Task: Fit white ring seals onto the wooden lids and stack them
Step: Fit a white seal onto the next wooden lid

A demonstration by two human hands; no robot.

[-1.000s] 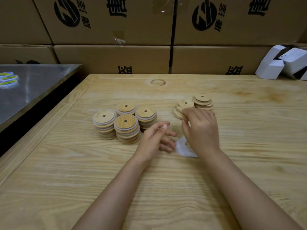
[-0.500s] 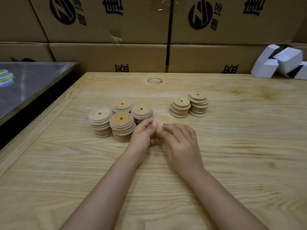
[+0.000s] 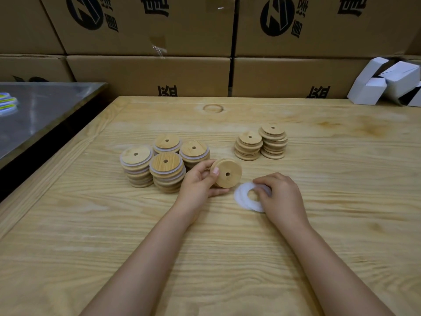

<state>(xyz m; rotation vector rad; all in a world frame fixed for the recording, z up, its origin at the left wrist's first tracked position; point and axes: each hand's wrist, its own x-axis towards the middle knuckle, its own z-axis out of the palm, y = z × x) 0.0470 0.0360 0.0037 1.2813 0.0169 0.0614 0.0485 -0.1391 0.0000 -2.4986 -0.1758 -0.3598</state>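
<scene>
My left hand (image 3: 200,181) grips a round wooden lid (image 3: 229,173) with a centre hole, tilted up on its edge just above the table. To its right my right hand (image 3: 281,196) rests its fingertips on a small pile of white ring seals (image 3: 245,197) lying flat on the wood. Several stacks of lids with white seals (image 3: 167,171) stand to the left of my left hand. Two stacks of bare wooden lids (image 3: 262,143) stand further back on the right.
The wooden table (image 3: 227,258) runs to cardboard boxes (image 3: 150,74) along the back. White folded cartons (image 3: 387,83) lie at the back right. A metal surface (image 3: 43,110) with coloured tape rolls (image 3: 8,103) borders the left side across a dark gap.
My right hand took a lid from the right stacks and brought it to the centre. My left hand now holds it alone, and my right hand has moved right onto the white seals.
</scene>
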